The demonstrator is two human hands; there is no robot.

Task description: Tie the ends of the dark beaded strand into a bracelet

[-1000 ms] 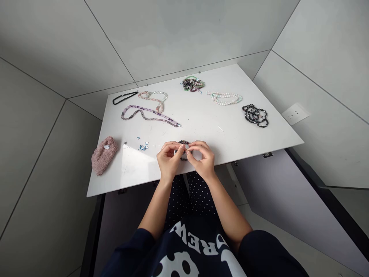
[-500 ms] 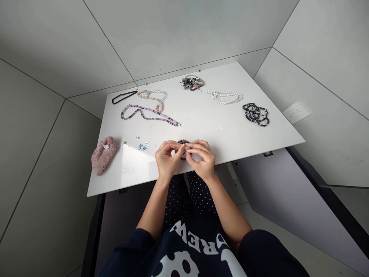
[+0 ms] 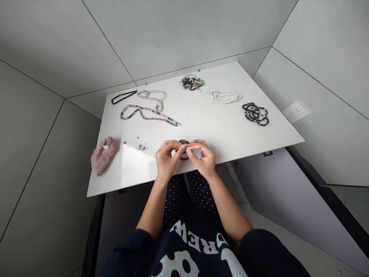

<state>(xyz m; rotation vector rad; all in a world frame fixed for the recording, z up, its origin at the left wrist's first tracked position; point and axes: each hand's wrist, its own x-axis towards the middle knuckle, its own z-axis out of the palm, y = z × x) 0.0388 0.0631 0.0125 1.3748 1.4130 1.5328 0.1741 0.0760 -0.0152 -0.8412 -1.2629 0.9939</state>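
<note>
Near the table's front edge, a dark beaded strand (image 3: pixel 184 158) shows in loops behind and below my fingertips. My left hand (image 3: pixel 168 158) is closed, thumb and index finger pinched together at the strand. Opposite it, my right hand (image 3: pixel 203 157) is also closed in a pinch, its fingertips meeting those of the left. The small part between the fingertips is too tiny to make out, and the fingers hide some of the beads.
The white table (image 3: pixel 198 111) bears a purple and grey strand (image 3: pixel 141 110), a black strand (image 3: pixel 123 97), a pink and clear strand (image 3: pixel 152 94), mixed beads (image 3: pixel 192 82), a white-green strand (image 3: pixel 225 97), dark strands (image 3: pixel 255 114), blue scraps (image 3: pixel 142 146) and a fuzzy pink pouch (image 3: pixel 103 156).
My right hand's fingers have curled closer together, and its fingertips have shifted slightly right. My left hand keeps its pinch, and the strands on the table lie as before.
</note>
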